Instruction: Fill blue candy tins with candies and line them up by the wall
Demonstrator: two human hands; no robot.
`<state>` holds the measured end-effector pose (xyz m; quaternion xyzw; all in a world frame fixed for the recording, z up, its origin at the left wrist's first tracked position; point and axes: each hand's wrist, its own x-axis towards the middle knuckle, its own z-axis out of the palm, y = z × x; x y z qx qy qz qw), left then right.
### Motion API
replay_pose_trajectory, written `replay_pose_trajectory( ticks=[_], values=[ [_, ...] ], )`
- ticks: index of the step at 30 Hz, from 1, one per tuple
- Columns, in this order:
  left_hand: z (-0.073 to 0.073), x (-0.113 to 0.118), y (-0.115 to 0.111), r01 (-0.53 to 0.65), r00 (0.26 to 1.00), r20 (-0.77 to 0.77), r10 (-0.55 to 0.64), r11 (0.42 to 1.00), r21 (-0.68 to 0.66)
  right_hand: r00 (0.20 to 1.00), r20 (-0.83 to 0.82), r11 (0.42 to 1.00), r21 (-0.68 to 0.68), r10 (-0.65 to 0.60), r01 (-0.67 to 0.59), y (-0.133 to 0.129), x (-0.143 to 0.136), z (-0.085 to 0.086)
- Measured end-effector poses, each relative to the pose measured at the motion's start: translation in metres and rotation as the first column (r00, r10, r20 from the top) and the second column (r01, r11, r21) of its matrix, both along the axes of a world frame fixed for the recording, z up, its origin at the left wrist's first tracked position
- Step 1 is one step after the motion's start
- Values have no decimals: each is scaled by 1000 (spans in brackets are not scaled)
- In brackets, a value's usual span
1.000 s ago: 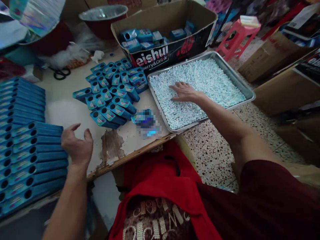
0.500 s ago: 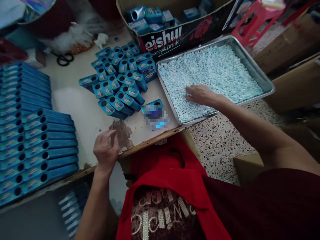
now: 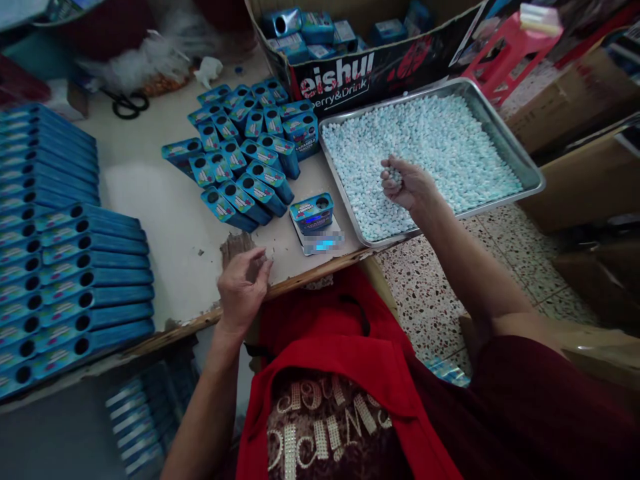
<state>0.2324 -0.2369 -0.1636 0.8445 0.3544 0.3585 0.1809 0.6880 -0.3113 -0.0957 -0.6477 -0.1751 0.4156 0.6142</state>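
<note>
A metal tray (image 3: 537,180) is filled with small pale blue and white candies (image 3: 435,140). Above its left part my right hand (image 3: 403,181) is curled around some of these candies. My left hand (image 3: 245,280) hovers by the table's front edge, thumb and fingers apart, holding nothing. Between my hands, one blue box (image 3: 313,212) with a round hole in its top stands on a small scale (image 3: 323,241) with a lit display. Behind my left hand several blue boxes (image 3: 235,157) stand in a loose group, their holes facing up.
Rows of blue boxes (image 3: 95,267) fill the table's left side. Black scissors (image 3: 125,105) and a plastic bag (image 3: 160,63) lie at the back. A printed carton (image 3: 350,80) holding blue boxes stands behind the tray. A pink stool (image 3: 525,47) is at the back right.
My right hand has lifted from the candies with some in its grasp. My left hand has moved right, towards the scale, and its fingers have spread. The view has shifted slightly.
</note>
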Motion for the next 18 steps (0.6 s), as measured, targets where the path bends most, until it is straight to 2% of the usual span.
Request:
replay_pose_trajectory(
  ticks=[2,4,6,7,9,11,13,16,18],
  values=[
    [3,6,0,-17,999,40,20,998,-68,959,258,992,-48,122,-113,-1,-1,-2],
    [4,13,0,-27,999,44,30,997,-67,830,504,971,-123,239,-205,-2,2,-2],
    [3,18,1,-7,1000,13,7,1000,-27,718,617,947,-202,322,-251,-1,6,1],
    [2,21,1,14,1000,-4,-14,1000,-6,704,621,938,-231,346,-258,0,9,2],
    [-2,23,1,59,998,-26,-58,998,28,772,527,933,-256,354,-253,4,14,7],
    [-5,22,1,85,996,-20,-84,996,38,896,327,945,-228,302,-235,7,17,11],
    [-7,18,2,79,997,-6,-79,997,26,961,111,954,-195,252,-227,9,16,16],
    [-11,7,4,36,999,-12,-36,999,8,964,-72,945,-190,257,-266,8,9,23],
    [-13,-1,6,5,1000,-27,-6,1000,-11,952,-104,934,-188,288,-303,7,2,30]
  ],
)
